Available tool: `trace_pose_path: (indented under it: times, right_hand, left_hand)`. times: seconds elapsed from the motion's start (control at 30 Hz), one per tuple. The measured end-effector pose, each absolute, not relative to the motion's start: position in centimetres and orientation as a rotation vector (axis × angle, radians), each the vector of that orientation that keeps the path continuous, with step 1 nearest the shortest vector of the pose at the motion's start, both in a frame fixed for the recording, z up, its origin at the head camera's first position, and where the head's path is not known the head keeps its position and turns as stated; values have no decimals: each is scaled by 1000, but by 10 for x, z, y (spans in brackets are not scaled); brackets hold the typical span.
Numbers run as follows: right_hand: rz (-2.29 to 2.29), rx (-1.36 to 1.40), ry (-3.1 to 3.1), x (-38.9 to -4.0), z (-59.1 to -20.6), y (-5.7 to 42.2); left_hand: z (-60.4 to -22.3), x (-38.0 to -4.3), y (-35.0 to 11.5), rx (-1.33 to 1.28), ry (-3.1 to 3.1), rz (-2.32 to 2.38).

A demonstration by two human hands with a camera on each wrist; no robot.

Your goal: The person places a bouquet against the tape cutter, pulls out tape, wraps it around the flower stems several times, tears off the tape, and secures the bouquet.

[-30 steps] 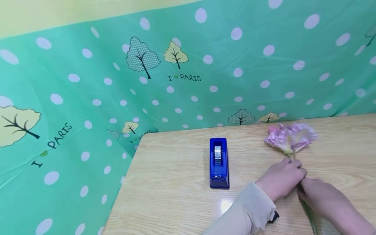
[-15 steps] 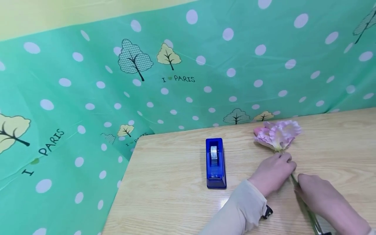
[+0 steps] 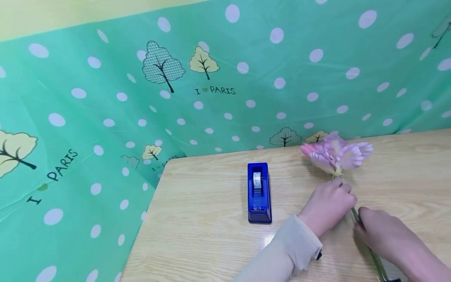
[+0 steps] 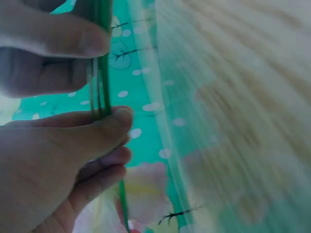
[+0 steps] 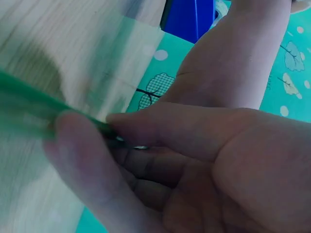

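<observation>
We see a work corner, with a blue tape holder (image 3: 259, 200) on a pale wooden worktop (image 3: 204, 196). A spotty green cloth (image 3: 225, 78) hangs behind it. We cannot tell if this is a home or an office.

From the head, looking forward and down across the counter (image 3: 204, 203); from each wrist, close up on fingers (image 4: 109, 125), sharing the stems (image 4: 104, 82).
</observation>
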State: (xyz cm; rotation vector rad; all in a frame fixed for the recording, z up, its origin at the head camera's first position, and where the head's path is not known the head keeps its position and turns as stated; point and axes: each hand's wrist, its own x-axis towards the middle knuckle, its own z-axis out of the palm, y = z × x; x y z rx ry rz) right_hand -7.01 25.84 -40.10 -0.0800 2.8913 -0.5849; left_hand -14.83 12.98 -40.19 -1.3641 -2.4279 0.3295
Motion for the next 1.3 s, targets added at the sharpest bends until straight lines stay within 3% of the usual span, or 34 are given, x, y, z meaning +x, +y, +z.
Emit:
trace_pose_path:
  times: [0.4, 1.3]
  right_hand:
    - [-501, -147, 3075, -71, -401, 248]
    - [-494, -135, 3226, -71, -373, 240]
  left_hand:
    - [-394, -147, 112, -1245, -2370, 345]
    - [-362, -145, 100, -1250, -2253, 228]
